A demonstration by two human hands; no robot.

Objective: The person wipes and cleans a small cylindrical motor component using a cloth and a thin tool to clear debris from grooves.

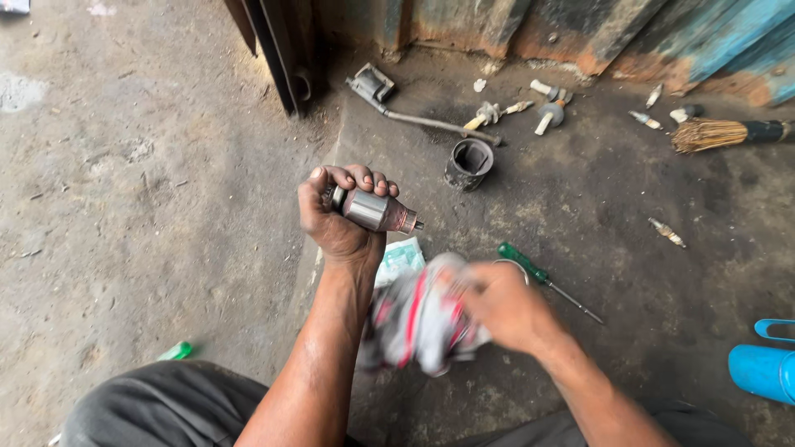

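Note:
My left hand is raised over the ground and grips a metal motor armature, a grey cylinder with a copper-coloured end pointing right. My right hand holds a crumpled grey, white and red rag, blurred with motion, just below and right of the armature. The rag does not touch the armature.
On the dirty concrete lie a green-handled screwdriver, a dark cylindrical housing, a long metal tool, several spark plugs, a straw brush and a small packet. A blue container stands at the right edge. A rusty metal wall runs along the top.

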